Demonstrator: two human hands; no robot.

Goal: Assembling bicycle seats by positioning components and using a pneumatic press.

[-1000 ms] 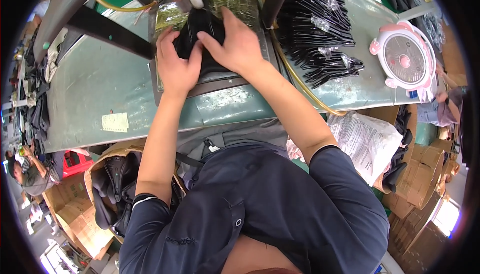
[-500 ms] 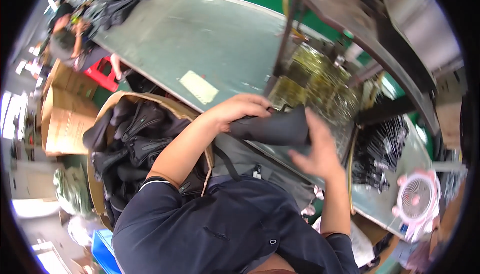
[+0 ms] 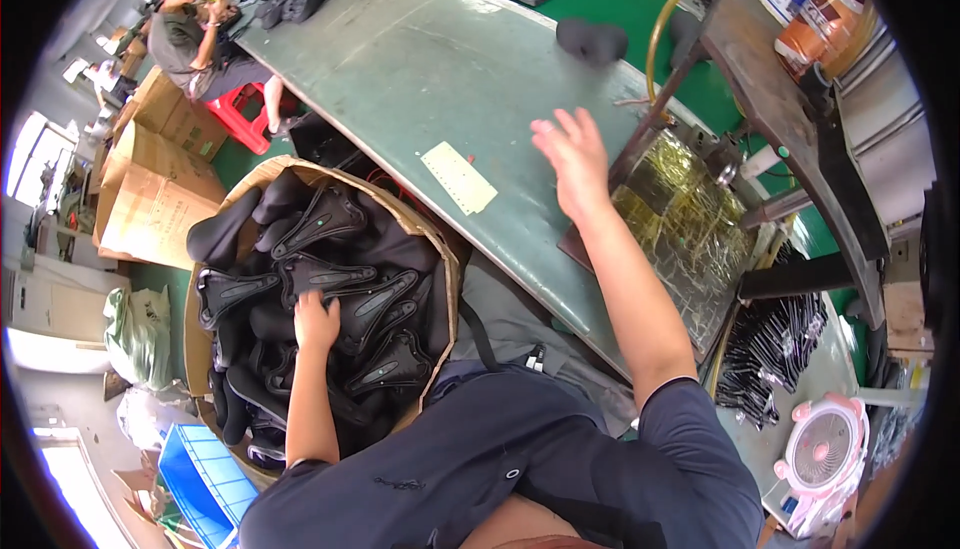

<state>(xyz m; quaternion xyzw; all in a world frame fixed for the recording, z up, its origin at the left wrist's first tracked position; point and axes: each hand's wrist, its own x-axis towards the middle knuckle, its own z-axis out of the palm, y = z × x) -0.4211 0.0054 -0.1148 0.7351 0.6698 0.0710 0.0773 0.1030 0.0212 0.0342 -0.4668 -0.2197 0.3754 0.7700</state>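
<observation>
Black bicycle saddles lie heaped in the cardboard carton at left centre of the frame, and our left hand reaches down among them, fingers bent. We cannot tell whether its grip has hold of a saddle. Our right hand, just above centre, spreads its fingers wide over the green table, its grip holding nothing.

At right, the press plate shows its yellowish film, so we judge that the work stands between two pieces. The well-filled carton suggests plenty of saddles to count, yet we cannot tell which are finished and which are waiting.

A dark padded piece at upper centre is blurred, and whether it rests on anything is unclear to us. Upper saddles hide the lower ones, the press frame covers part of the right side, and the glossy black bundle at lower right is partly hidden behind it.
</observation>
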